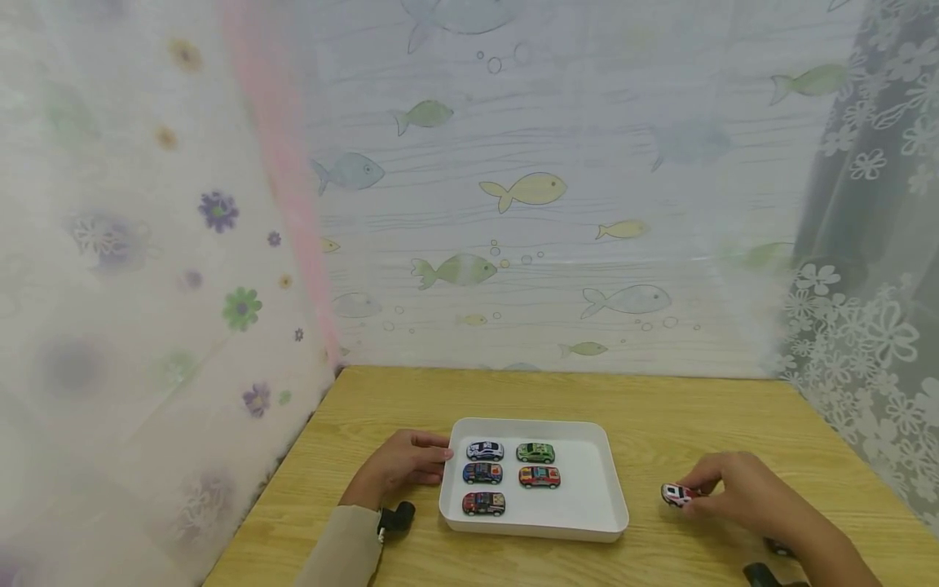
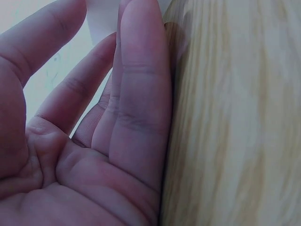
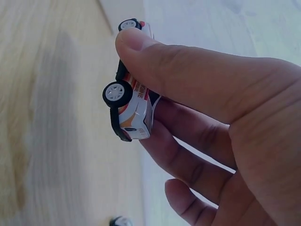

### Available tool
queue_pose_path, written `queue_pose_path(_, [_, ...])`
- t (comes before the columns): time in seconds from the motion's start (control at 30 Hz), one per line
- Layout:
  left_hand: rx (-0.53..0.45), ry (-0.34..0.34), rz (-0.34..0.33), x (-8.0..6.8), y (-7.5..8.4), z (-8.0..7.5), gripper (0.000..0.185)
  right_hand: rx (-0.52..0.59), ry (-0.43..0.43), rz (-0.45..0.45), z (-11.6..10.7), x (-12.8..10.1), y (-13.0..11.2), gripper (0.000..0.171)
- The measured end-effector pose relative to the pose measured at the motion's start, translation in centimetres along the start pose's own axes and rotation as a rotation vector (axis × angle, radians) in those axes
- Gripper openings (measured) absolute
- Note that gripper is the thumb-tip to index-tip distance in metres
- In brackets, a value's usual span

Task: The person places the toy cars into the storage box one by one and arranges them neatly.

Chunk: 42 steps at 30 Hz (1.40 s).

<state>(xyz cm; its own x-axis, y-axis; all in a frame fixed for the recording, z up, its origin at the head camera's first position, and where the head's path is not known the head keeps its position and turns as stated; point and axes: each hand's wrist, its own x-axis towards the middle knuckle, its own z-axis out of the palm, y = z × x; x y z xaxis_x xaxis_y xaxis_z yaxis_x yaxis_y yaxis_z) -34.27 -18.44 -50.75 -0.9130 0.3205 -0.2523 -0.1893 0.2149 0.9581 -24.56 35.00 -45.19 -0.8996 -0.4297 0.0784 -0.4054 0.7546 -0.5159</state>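
Observation:
My right hand (image 1: pixel 741 489) pinches a small white toy car (image 1: pixel 678 494) with red and orange markings, over the table right of a white tray (image 1: pixel 539 534). In the right wrist view the thumb presses along the side of the car (image 3: pixel 136 106), its wheels facing left. My left hand (image 1: pixel 406 461) rests at the tray's left side, its fingertips touching the rim. The left wrist view shows those fingers (image 2: pixel 143 84) mostly straight, their edge along the table. Inside the tray, a white-and-blue car (image 1: pixel 485 451), a blue car (image 1: pixel 482 473) and a dark red car (image 1: pixel 484 504) form the left column.
Right of that column in the tray sit a green car (image 1: pixel 535 452) and a red-and-yellow car (image 1: pixel 540 477). Another dark toy car (image 1: pixel 779 546) is partly hidden beneath my right wrist. Patterned curtains (image 1: pixel 543 244) surround the wooden table (image 1: pixel 660 408).

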Motion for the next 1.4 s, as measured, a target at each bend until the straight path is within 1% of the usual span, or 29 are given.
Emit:
queue_pose_path(0.27, [-0.002,0.014,0.013,0.0,0.0,0.1,0.053,0.028,0.03,-0.023,-0.1,0.9,-1.8,0.025])
queue_pose_path(0.43, [-0.005,0.025,0.008,-0.1,0.0,0.2,0.053,0.047,0.037,-0.038,-0.1,1.7,-2.7,0.023])
queue_pose_path(0.73, [-0.008,0.021,0.013,0.0,-0.1,0.1,0.052,0.052,0.06,-0.093,0.1,3.4,-4.2,0.027])
queue_pose_path(1.07, [-0.004,0.021,0.016,0.0,0.1,0.1,0.052,0.066,0.081,-0.115,0.5,4.9,-6.0,0.024])
queue_pose_path(1.4, [-0.005,0.022,0.014,0.0,-0.1,0.1,0.051,0.054,0.097,-0.171,1.3,6.4,-7.3,0.022])
